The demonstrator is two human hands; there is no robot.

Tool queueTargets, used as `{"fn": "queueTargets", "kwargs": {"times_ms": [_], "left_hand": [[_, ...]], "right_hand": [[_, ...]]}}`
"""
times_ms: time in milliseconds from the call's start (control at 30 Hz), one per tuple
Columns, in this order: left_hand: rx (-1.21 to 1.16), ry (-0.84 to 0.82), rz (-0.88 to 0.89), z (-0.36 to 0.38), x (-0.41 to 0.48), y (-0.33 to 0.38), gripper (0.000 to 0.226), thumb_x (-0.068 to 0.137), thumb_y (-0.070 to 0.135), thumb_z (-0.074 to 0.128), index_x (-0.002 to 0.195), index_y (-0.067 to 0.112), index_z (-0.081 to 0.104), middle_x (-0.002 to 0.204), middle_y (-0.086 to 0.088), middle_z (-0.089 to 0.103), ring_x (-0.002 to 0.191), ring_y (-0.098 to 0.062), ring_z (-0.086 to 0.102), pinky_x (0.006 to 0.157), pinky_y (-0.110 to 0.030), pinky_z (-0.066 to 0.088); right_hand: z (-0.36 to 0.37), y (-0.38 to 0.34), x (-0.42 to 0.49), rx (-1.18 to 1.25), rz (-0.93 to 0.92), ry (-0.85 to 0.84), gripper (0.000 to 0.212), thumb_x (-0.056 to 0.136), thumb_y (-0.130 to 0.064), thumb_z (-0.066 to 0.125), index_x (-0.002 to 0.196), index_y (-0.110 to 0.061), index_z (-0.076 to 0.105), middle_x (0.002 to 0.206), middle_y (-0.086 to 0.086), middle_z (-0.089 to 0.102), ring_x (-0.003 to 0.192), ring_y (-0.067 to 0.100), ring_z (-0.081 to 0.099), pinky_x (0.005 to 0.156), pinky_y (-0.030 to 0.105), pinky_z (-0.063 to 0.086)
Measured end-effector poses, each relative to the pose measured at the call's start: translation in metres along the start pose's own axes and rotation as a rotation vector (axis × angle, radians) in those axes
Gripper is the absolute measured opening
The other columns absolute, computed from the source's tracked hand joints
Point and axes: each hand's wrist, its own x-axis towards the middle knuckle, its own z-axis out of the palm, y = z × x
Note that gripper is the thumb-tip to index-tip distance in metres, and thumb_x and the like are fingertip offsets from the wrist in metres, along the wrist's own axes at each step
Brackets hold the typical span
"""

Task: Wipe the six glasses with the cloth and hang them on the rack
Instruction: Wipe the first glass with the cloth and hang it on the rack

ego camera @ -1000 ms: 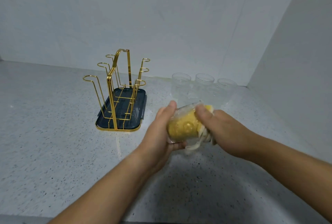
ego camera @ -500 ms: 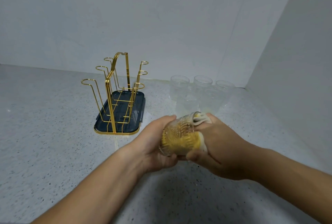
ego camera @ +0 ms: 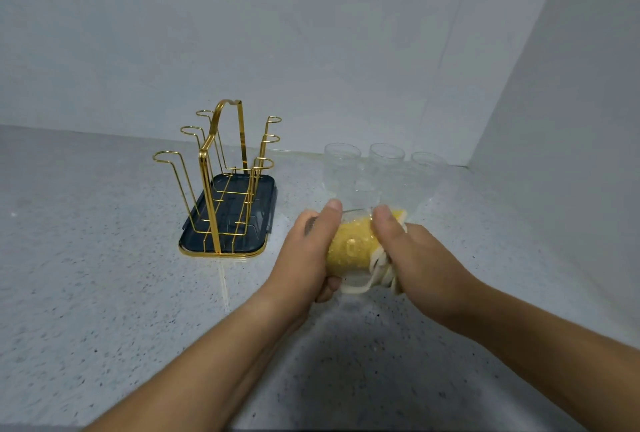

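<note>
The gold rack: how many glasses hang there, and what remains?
Done: nothing; the gold rack is bare. In hand: the left hand grips one glass, the right hand works the yellow cloth inside it. Left: hanging it, plus the clear glasses on the counter, at least three visible.

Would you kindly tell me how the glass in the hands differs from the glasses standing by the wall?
The held glass lies sideways, gripped by the left hand; the standing glasses are upright on the counter, untouched. The held glass has yellow cloth inside, held by the right hand; the standing glasses look empty. All are clear glass, and none hangs on the rack.
</note>
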Motion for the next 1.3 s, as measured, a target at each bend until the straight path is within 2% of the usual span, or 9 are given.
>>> {"fn": "queueTargets", "kwargs": {"times_ms": [100, 200, 300, 433, 533, 700, 833, 1133, 1300], "left_hand": [[-0.181, -0.196, -0.537, -0.006, 0.002, 0.012, 0.057, 0.095, 0.064, 0.051, 0.073, 0.013, 0.064, 0.057, -0.004, 0.055, 0.032, -0.011, 0.041, 0.029, -0.010, 0.019], [-0.213, -0.332, -0.650, -0.008, 0.001, 0.012, 0.067, 0.093, 0.069, 0.047, 0.066, 0.014, 0.073, 0.058, -0.007, 0.060, 0.032, -0.009, 0.043, 0.028, -0.009, 0.021], [-0.072, -0.203, -0.274, 0.004, -0.004, 0.008, 0.052, 0.096, 0.066, 0.049, 0.099, 0.018, 0.069, 0.079, -0.005, 0.066, 0.047, -0.010, 0.054, 0.036, -0.018, 0.036], [0.249, 0.017, 0.426, 0.006, 0.001, -0.016, 0.032, 0.089, 0.063, 0.059, 0.103, 0.035, 0.051, 0.090, 0.006, 0.069, 0.070, -0.004, 0.068, 0.057, -0.024, 0.054], [0.237, 0.038, 0.480, 0.001, 0.005, -0.022, 0.040, 0.087, 0.066, 0.055, 0.099, 0.028, 0.052, 0.084, 0.009, 0.069, 0.072, -0.014, 0.070, 0.055, -0.034, 0.058], [-0.028, -0.040, -0.222, 0.004, 0.013, 0.004, 0.048, 0.100, 0.060, 0.048, 0.088, 0.015, 0.058, 0.066, -0.006, 0.057, 0.042, -0.015, 0.050, 0.033, -0.016, 0.028], [-0.087, -0.215, -0.570, -0.007, 0.009, 0.013, 0.056, 0.095, 0.068, 0.047, 0.082, 0.016, 0.062, 0.061, -0.005, 0.055, 0.034, -0.011, 0.042, 0.032, -0.010, 0.020], [0.318, 0.089, 0.653, -0.001, 0.001, -0.016, 0.030, 0.089, 0.061, 0.046, 0.099, 0.033, 0.049, 0.087, 0.015, 0.065, 0.070, -0.008, 0.064, 0.056, -0.031, 0.053], [-0.039, 0.010, -0.068, 0.005, 0.003, 0.008, 0.042, 0.103, 0.056, 0.041, 0.086, 0.019, 0.053, 0.065, -0.001, 0.052, 0.045, -0.014, 0.044, 0.037, -0.020, 0.026]], "right_hand": [[-0.003, 0.007, 0.000, -0.364, -0.294, 0.030, 0.060, 0.100, -0.067, 0.024, 0.066, -0.028, 0.054, 0.058, -0.017, 0.053, 0.061, 0.000, 0.052, 0.062, 0.011, 0.037], [-0.009, 0.021, 0.006, -0.455, -0.405, -0.016, 0.050, 0.099, -0.058, 0.030, 0.075, -0.026, 0.061, 0.074, -0.012, 0.060, 0.072, 0.004, 0.053, 0.071, 0.017, 0.043], [-0.009, 0.015, 0.010, -0.037, -0.051, 0.081, 0.071, 0.097, -0.071, 0.030, 0.072, -0.015, 0.066, 0.067, 0.002, 0.069, 0.062, 0.006, 0.064, 0.066, 0.029, 0.055], [-0.010, 0.001, 0.015, 0.426, 0.255, 0.084, 0.065, 0.101, -0.060, 0.041, 0.100, -0.005, 0.074, 0.094, 0.012, 0.080, 0.096, 0.029, 0.077, 0.100, 0.048, 0.056], [-0.007, -0.002, 0.009, 0.351, 0.234, 0.047, 0.071, 0.101, -0.063, 0.036, 0.100, -0.002, 0.073, 0.096, 0.012, 0.080, 0.099, 0.030, 0.076, 0.103, 0.050, 0.053], [-0.002, 0.000, 0.001, -0.123, -0.033, 0.079, 0.065, 0.094, -0.069, 0.031, 0.070, -0.018, 0.062, 0.058, -0.010, 0.063, 0.055, 0.001, 0.059, 0.061, 0.020, 0.048], [-0.002, 0.014, 0.002, -0.434, -0.251, 0.013, 0.044, 0.099, -0.057, 0.036, 0.067, -0.032, 0.053, 0.063, -0.014, 0.053, 0.063, 0.005, 0.051, 0.063, 0.016, 0.036], [-0.012, -0.011, 0.010, 0.443, 0.201, -0.008, 0.067, 0.097, -0.067, 0.042, 0.107, -0.009, 0.074, 0.104, 0.010, 0.080, 0.102, 0.029, 0.075, 0.101, 0.046, 0.054], [-0.008, -0.007, -0.005, -0.113, -0.067, 0.014, 0.066, 0.085, -0.078, 0.029, 0.072, -0.021, 0.060, 0.065, -0.008, 0.063, 0.061, 0.009, 0.058, 0.067, 0.026, 0.050]]}}
